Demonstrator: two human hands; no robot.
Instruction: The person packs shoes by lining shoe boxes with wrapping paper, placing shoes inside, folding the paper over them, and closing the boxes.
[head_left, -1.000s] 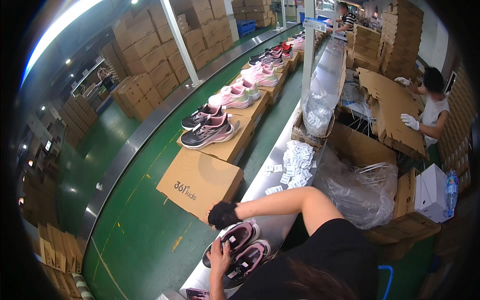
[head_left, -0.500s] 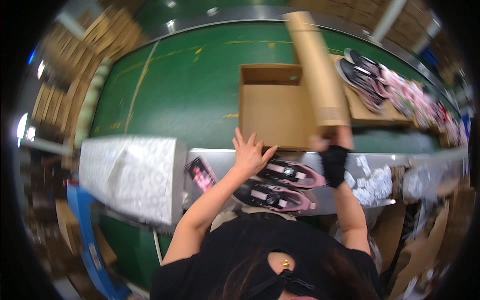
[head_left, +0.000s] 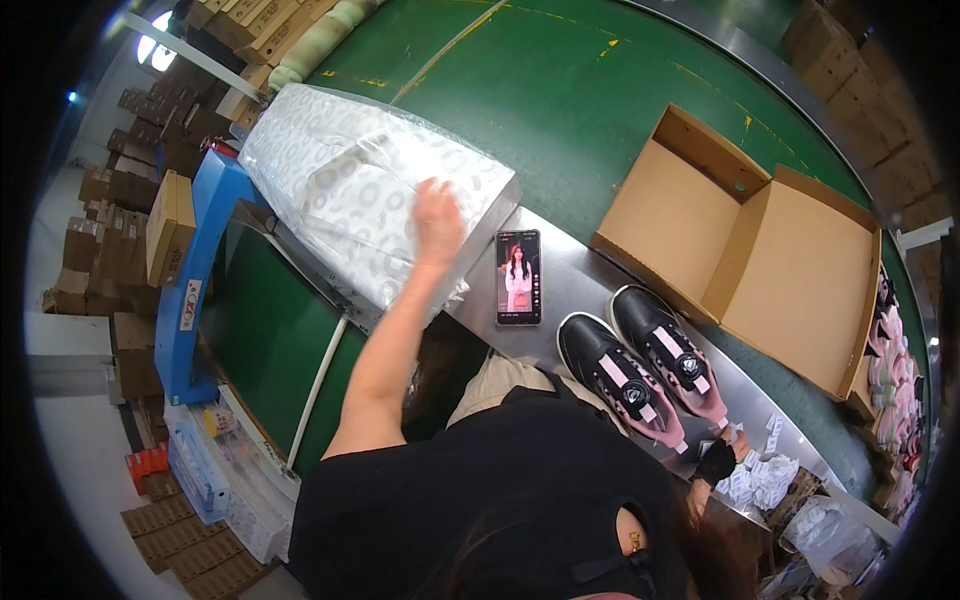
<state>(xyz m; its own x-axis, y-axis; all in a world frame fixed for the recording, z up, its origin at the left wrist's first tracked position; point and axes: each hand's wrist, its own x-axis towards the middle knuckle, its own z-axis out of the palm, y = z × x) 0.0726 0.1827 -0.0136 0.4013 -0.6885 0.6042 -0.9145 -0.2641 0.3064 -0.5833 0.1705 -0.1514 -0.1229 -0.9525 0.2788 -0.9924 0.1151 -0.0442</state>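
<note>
Stretching the left arm out almost straight, with the left hand (head_left: 438,215) over the nearer part of a stack of white paper (head_left: 335,185) printed with grey rings. Curling the fingers, by the look of it, though too blurred to tell whether pinching a sheet or only touching it. Reaching to the other side with the right arm, mostly hidden behind body and hair, and the right hand (head_left: 728,452), in a black glove (head_left: 716,464), at a pile of small white packets (head_left: 770,483). Bending those fingers toward the packets; unable to tell whether pinching one.

Facing a pair of shoes (head_left: 668,350) set upright, side by side, on the metal table (head_left: 575,262), toes toward the paper, heels near the packets. Seeing black uppers, pink heels and straps, and a round black dial on each. Having a lit phone (head_left: 518,280) between paper and shoes, and an opened brown box (head_left: 800,270) just beyond the shoes.
</note>
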